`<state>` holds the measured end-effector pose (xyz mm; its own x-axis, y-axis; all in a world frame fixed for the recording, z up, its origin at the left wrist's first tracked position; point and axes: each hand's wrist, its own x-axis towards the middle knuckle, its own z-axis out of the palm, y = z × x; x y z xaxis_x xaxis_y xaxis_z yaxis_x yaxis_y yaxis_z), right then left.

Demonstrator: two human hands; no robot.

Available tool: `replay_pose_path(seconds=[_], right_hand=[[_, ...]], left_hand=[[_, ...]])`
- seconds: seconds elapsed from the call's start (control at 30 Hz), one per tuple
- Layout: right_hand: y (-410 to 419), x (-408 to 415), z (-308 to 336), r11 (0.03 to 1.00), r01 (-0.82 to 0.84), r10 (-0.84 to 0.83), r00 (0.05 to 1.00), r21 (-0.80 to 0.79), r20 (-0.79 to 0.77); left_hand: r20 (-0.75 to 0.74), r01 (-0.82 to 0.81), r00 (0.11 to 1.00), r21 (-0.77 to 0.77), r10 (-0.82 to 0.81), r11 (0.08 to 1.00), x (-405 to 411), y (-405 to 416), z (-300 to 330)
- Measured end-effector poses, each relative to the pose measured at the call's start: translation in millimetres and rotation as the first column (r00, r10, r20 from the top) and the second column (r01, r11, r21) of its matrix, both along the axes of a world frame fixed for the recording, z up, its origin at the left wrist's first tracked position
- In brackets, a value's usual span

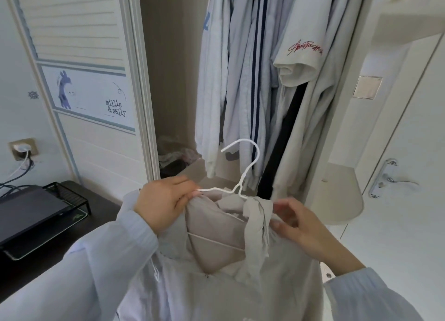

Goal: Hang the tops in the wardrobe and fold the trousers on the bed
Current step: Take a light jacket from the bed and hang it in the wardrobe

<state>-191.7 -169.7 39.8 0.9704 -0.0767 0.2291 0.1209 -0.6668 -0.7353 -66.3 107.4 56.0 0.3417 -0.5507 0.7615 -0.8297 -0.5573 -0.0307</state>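
Note:
A beige hooded top hangs on a white wire hanger in front of the open wardrobe. My left hand grips the hanger's left arm together with the top's shoulder fabric. My right hand pinches the fabric at the top's right shoulder, beside a knotted strip of the collar. The hanger's hook points up and left, free of any rail. Inside the wardrobe hang several tops: pale blue ones and a white T-shirt with red script.
The wardrobe's left door with a printed panel stands open. A dark desk at lower left carries a laptop on a black wire stand. A white room door with a metal handle is at right. Crumpled clothes lie on the wardrobe floor.

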Motion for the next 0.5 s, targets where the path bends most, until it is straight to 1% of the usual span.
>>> replay_pose_path(seconds=[0.03, 0.07, 0.1, 0.13, 0.17, 0.2, 0.23, 0.27, 0.3, 0.33, 0.37, 0.43, 0.5], right_hand=[[0, -1, 3, 0.999, -0.013, 0.011, 0.999, 0.052, 0.047], [2, 0, 7, 0.99, -0.021, 0.012, 0.998, 0.139, 0.064], [6, 2, 13, 0.973, 0.012, -0.021, 0.999, 0.228, 0.038], [9, 7, 19, 0.958, 0.064, -0.052, 0.997, 0.279, -0.049], [12, 12, 24, 0.96, 0.131, -0.083, 0.977, 0.246, -0.195], [14, 16, 27, 0.979, 0.16, -0.1, 0.92, 0.13, -0.378], [15, 22, 26, 0.993, 0.116, -0.097, 0.84, 0.003, -0.534], [17, 27, 21, 0.994, 0.021, -0.086, 0.776, -0.11, -0.625], [20, 30, 16, 0.981, -0.068, -0.072, 0.748, -0.184, -0.66], [22, 31, 11, 0.972, -0.117, -0.047, 0.752, -0.204, -0.657], [24, 30, 8, 0.978, -0.122, -0.017, 0.764, -0.17, -0.645], [23, 28, 2, 0.996, -0.088, 0.063, 0.786, -0.011, -0.614], [20, 28, 2, 0.992, 0.025, 0.05, 0.827, 0.127, -0.56]], left_hand=[[0.016, 0.007, 1.0, 0.016, -0.007, 1.0, 1, -2, 2], [0.035, 0.014, 0.999, 0.035, -0.016, 0.999, 0, -4, 4], [0.06, 0.024, 0.998, 0.051, -0.027, 0.998, -1, -5, 4], [0.077, 0.038, 0.996, 0.065, -0.043, 0.997, -3, -7, 4], [0.084, 0.057, 0.994, 0.072, -0.063, 0.996, -4, -8, 3], [0.086, 0.073, 0.993, 0.074, -0.079, 0.995, -5, -8, 2], [0.093, 0.08, 0.992, 0.072, -0.086, 0.994, -5, -8, 0], [0.104, 0.078, 0.991, 0.069, -0.085, 0.995, -4, -8, -2], [0.118, 0.076, 0.99, 0.069, -0.084, 0.995, -3, -8, -4], [0.133, 0.075, 0.988, 0.07, -0.084, 0.995, -3, -7, -7], [0.146, 0.078, 0.985, 0.069, -0.087, 0.995, -4, -5, -11], [0.148, 0.099, 0.983, 0.05, -0.106, 0.994, -6, 0, -15], [0.12, 0.12, 0.985, 0.027, -0.123, 0.992, -4, 7, -19]])
